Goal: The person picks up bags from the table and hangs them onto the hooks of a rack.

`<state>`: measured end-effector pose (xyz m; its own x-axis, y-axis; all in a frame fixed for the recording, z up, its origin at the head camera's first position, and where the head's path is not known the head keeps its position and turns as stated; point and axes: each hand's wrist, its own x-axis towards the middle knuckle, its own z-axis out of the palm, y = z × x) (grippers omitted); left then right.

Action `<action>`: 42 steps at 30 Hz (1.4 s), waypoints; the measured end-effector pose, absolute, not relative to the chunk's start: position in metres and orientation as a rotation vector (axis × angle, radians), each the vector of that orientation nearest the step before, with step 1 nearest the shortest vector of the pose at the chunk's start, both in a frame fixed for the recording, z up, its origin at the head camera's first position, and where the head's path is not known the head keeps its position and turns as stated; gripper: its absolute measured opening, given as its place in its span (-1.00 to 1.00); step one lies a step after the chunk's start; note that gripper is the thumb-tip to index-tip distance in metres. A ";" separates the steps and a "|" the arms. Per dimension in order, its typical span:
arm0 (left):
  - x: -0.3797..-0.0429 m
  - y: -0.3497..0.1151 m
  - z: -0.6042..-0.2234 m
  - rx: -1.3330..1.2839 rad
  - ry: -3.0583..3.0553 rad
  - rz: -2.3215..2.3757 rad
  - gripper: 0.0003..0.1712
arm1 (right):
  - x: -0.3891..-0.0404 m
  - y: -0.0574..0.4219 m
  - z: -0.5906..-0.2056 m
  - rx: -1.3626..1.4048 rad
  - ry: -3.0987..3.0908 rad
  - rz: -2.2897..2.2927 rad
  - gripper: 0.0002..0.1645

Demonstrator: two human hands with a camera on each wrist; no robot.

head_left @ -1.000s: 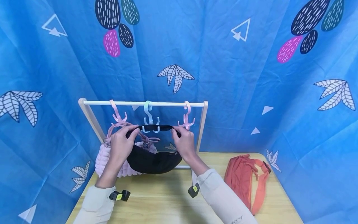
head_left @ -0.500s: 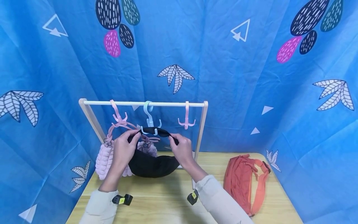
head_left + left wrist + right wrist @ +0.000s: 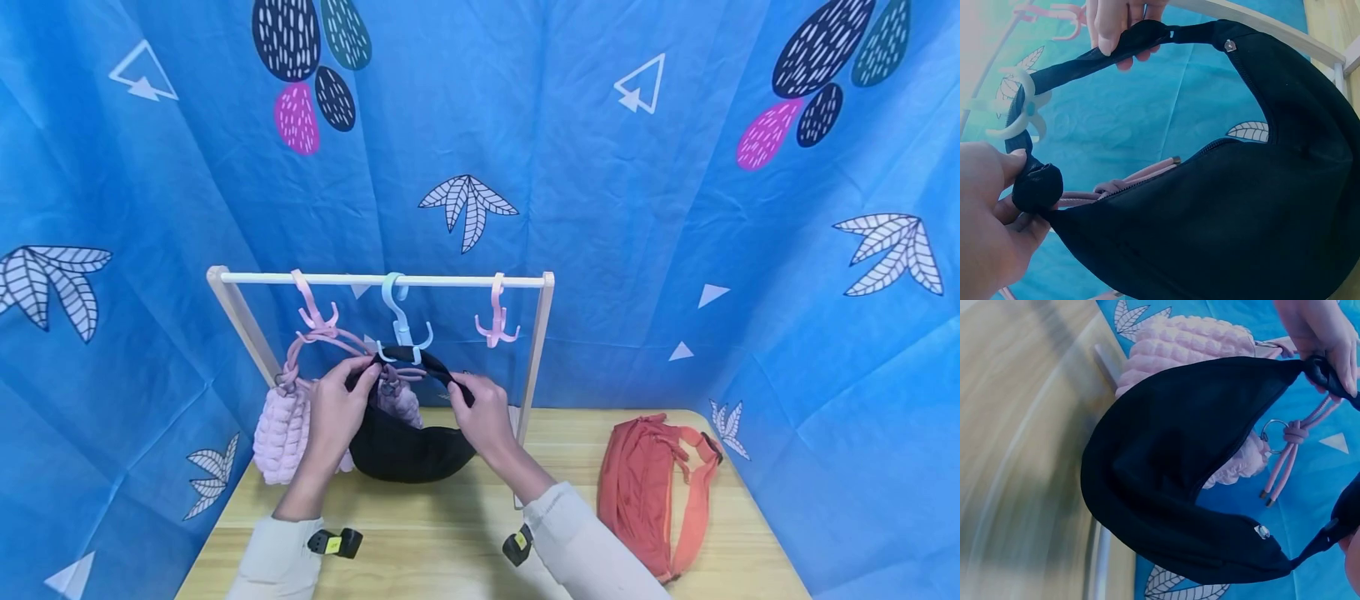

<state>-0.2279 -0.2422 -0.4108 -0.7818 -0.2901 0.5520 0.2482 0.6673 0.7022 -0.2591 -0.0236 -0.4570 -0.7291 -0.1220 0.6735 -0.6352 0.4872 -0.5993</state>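
A black crescent-shaped shoulder bag (image 3: pixel 408 454) with a zip hangs in front of the rack, its strap (image 3: pixel 1072 67) resting in the prongs of the light blue hook (image 3: pixel 399 321). My left hand (image 3: pixel 335 410) pinches the knotted left end of the strap, just beside the hook. On the other side, my right hand (image 3: pixel 483 417) pinches the strap between thumb and fingers. The left wrist view shows the strap passing through the curved prongs. Behind the black bag, partly hidden, a pale pink quilted bag (image 3: pixel 279 437) hangs from the left pink hook (image 3: pixel 315 315).
The hooks hang on the white rail (image 3: pixel 457 282) of a small wooden-framed rack. A second pink hook (image 3: pixel 497 321) is at its right, with nothing on it. An orange-red belt bag (image 3: pixel 636 492) lies at the right of the wooden table (image 3: pixel 420 550). Blue patterned curtains surround it.
Both hands have come down a little with the black bag, the right one also slightly leftward. The strap now slopes down from the blue hook toward the right hand. The right pink hook has turned.
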 end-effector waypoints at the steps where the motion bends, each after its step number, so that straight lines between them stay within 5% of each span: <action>1: -0.228 -0.242 -0.412 0.037 -2.223 -1.070 -0.74 | -0.258 -0.023 -0.457 0.627 -2.179 1.196 -0.74; 42: -0.213 -0.232 -0.458 0.131 -2.128 -1.403 -0.58 | -0.235 -0.017 -0.489 0.603 -2.259 1.387 -0.69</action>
<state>-0.2131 -0.2323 -0.4578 -0.8266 -0.3836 0.4119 0.2273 0.4420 0.8677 -0.2347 -0.0171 -0.4892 -0.8178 -0.1427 0.5576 -0.5618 0.4085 -0.7194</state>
